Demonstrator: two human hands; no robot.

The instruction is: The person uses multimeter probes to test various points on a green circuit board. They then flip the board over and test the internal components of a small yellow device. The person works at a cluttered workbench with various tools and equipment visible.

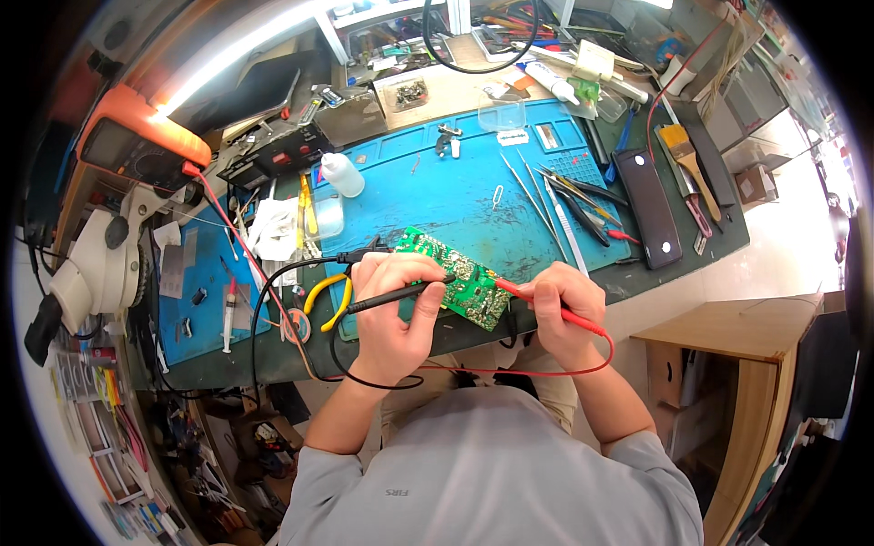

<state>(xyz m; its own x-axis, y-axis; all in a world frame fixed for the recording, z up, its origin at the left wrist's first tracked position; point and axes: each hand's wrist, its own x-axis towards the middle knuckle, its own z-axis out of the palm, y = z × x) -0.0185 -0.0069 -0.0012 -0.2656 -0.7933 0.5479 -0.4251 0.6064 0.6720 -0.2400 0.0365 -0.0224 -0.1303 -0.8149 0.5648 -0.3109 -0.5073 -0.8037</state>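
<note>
A green circuit board (469, 284), solder side up, lies slantwise at the near edge of the blue work mat (428, 209). My left hand (393, 314) is closed round a black test probe (387, 297), its tip over the middle of the board. Whether those fingers also grip the board's edge I cannot tell. In my right hand (566, 309) is a red test probe (523, 291), pointing left at the board's right end. Its red lead loops below the hand. An orange multimeter (146, 141) stands at the far left, a red lead plugged into it.
Yellow-handled pliers (328, 300) lie left of my left hand. A white squeeze bottle (341, 173) stands farther back. Tweezers (537, 205), several pliers (583, 205) and a dark phone (646, 209) lie to the right. A microscope arm (96, 255) stands at left.
</note>
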